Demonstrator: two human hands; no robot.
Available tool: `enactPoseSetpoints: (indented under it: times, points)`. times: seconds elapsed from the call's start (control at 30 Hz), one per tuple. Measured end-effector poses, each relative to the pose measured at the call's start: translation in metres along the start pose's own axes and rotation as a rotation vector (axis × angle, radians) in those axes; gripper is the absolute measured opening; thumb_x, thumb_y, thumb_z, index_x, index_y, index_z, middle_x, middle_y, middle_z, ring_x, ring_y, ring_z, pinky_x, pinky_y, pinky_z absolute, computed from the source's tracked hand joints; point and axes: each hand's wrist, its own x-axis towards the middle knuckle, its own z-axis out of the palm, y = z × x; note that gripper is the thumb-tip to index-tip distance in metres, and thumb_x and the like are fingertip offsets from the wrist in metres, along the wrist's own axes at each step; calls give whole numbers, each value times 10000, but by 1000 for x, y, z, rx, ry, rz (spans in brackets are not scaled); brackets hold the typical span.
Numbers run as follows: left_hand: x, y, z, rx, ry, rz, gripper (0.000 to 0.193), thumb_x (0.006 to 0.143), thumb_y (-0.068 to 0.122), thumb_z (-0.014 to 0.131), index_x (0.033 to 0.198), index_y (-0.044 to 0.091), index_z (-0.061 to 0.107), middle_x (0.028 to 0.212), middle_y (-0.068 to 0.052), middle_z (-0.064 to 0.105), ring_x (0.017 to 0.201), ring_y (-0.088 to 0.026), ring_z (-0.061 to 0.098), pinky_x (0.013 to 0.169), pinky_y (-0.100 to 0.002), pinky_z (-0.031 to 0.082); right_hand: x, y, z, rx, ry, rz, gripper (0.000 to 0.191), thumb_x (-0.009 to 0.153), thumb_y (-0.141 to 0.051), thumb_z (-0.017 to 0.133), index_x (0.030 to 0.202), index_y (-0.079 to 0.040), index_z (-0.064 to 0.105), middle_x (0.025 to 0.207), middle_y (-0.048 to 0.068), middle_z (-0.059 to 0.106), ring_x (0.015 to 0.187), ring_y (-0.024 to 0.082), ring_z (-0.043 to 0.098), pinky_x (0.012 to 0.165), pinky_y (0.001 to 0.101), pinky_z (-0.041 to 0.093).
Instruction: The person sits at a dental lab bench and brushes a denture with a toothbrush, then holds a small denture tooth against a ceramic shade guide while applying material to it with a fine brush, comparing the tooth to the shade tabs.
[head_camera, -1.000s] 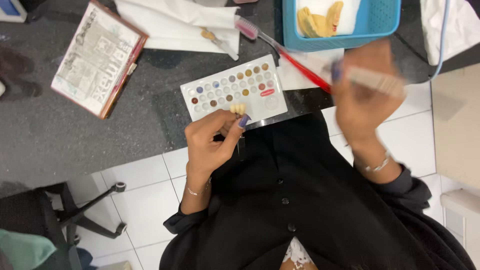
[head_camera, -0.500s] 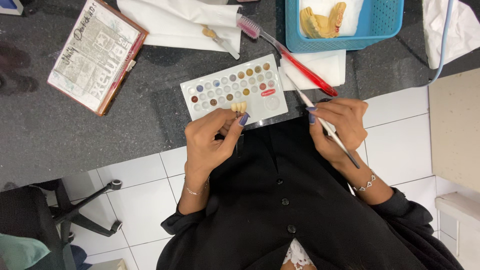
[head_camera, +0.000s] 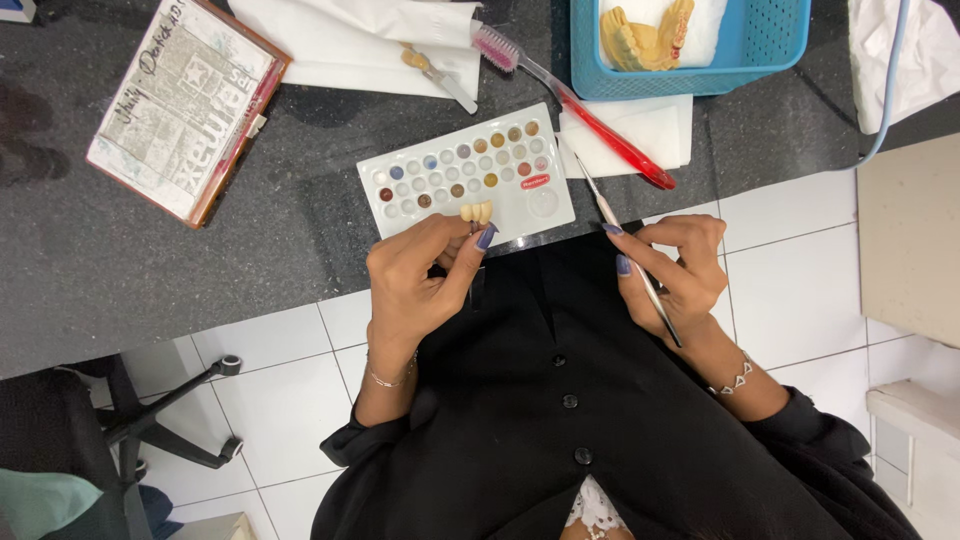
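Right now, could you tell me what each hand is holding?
Left hand: closed, pinching a small row of teeth over the palette.
Right hand: closed around a thin brush.

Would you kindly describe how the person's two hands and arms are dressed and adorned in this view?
Both arms wear black long sleeves pushed up toward the elbows. The left hand has a thin chain bracelet at the wrist; the right hand has a silver bracelet of small triangular links. The fingernails on both are long and painted dark purple-blue.
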Motion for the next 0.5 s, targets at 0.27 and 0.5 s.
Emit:
enactPoseSetpoints:
  times: [0.27,0.5]
  points:
    - [0,-1,0,4,-1,3,59,954,41,762,939,-9,735,739,-57,719,578,-85,690,494,-201,485,-5,-3,-9,88,-78,47,283,852,-5,761,1134,-17,773,911,72,651,846,195,572,811,343,392]
    - [-4,-1,1,1,3,-7,64,951,43,765,930,-8,734,728,-57,713,575,-85,685,496,-203,487,-20,-1,-19,80,-104,27,266,835,9,748,1095,-33,780,884,63,649,812,193,590,786,350,395]
